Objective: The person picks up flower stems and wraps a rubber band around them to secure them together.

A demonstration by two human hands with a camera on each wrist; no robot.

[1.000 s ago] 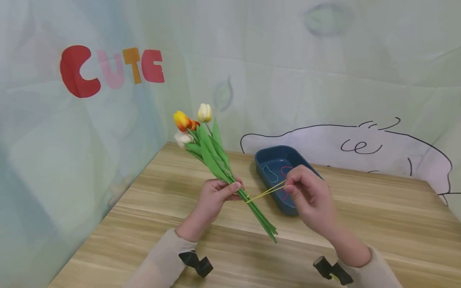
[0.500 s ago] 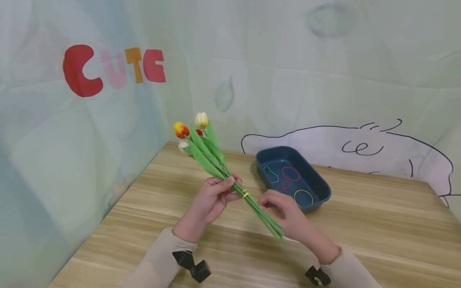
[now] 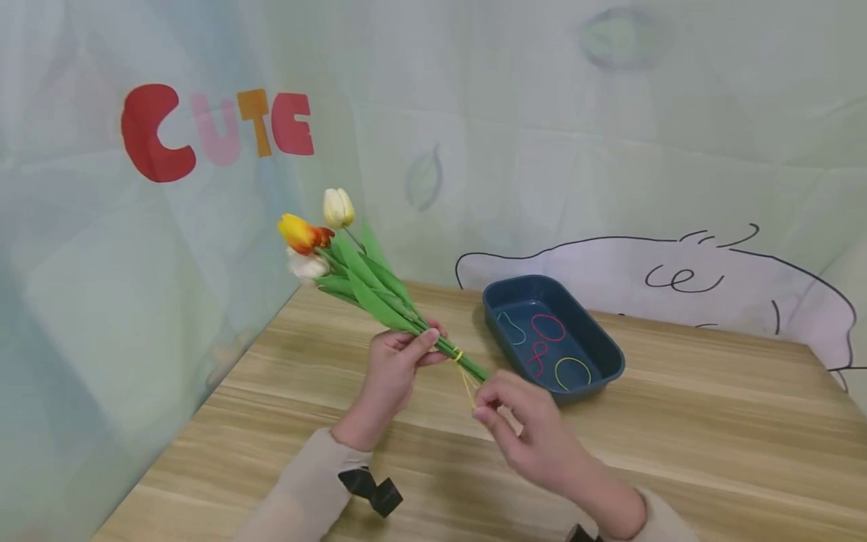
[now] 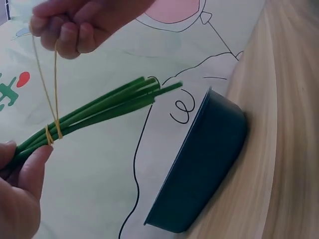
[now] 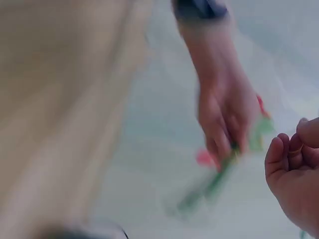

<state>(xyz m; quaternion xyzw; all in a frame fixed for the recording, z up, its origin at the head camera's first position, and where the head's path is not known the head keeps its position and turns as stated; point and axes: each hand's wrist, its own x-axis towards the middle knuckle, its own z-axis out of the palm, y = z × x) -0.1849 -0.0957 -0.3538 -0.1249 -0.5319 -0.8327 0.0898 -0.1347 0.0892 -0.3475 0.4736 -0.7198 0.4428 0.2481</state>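
A bunch of tulips, with white, cream and orange-yellow heads, is held slanting above the table. My left hand grips its green stems between thumb and fingers. Just below that grip, a yellow rubber band wraps the stems. From the wrap a stretched loop of the band runs to my right hand, which pinches it between thumb and fingertips, as the left wrist view also shows. In the head view the right hand covers the stem ends. The right wrist view is blurred.
On the wooden table stands a dark blue tray, right of the bunch. Inside it lie several rubber bands, among them a red one and a yellow ring. A printed cloth hangs behind the table.
My right hand came in from over the tray to the stems, then drew the band's loop down toward me. The flower heads dipped, then rose and swung left; the left hand kept its grip.
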